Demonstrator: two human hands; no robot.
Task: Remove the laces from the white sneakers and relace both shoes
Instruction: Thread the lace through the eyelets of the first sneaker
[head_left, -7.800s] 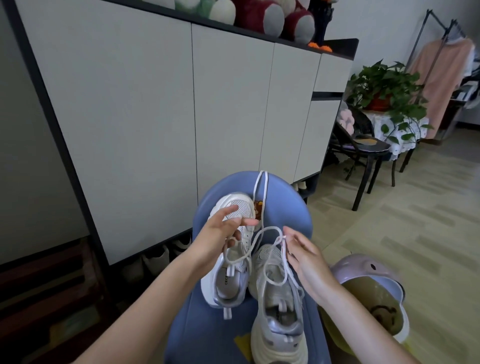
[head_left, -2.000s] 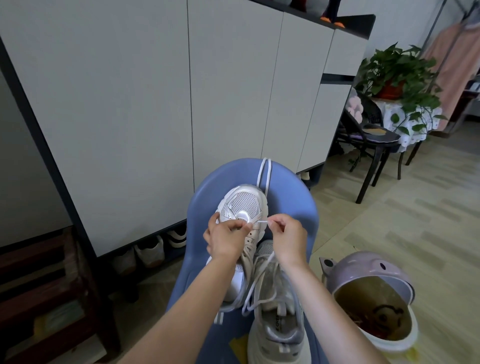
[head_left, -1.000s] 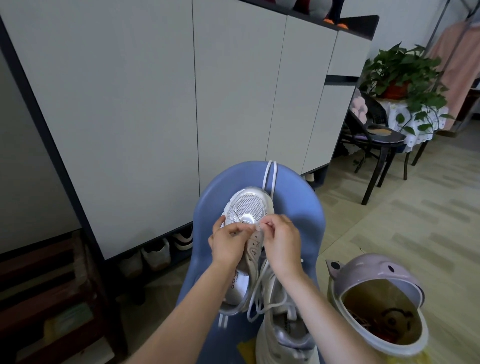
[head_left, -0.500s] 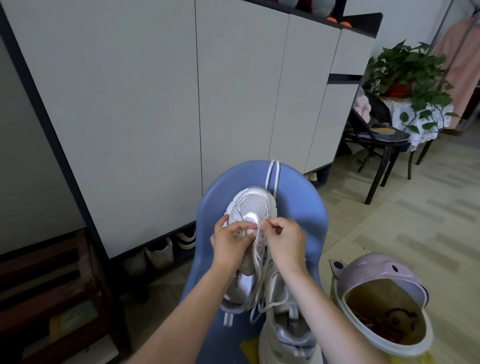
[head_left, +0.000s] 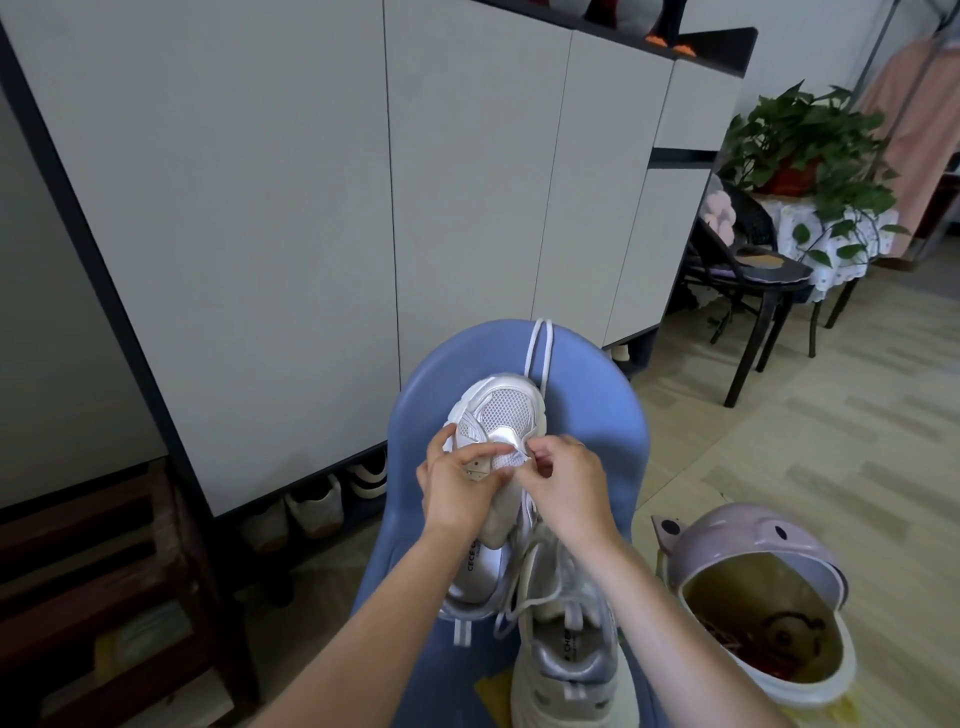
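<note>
Two white sneakers lie on a blue chair seat (head_left: 597, 415). The left sneaker (head_left: 498, 410) points its mesh toe away from me. My left hand (head_left: 457, 488) grips its upper near the lowest eyelets. My right hand (head_left: 566, 483) pinches the white lace (head_left: 527, 512) beside the same spot, at the front of the tongue. Loose lace trails down between the shoes. The right sneaker (head_left: 566, 649) sits nearer me, heel toward me, partly under my right forearm. A second white lace (head_left: 537, 348) hangs over the chair's far edge.
A pale purple bin (head_left: 753, 597) with an open lid stands on the floor at the right. White cabinet doors (head_left: 311, 208) rise straight ahead, with shoes (head_left: 311, 509) under them. A dark chair (head_left: 748, 280) and a potted plant (head_left: 800, 140) stand at the far right.
Since 7.8 s ago both hands moved from holding the lace loop up to the left sneaker's front eyelets. Over the last second they have stayed there, fingers shifting slightly.
</note>
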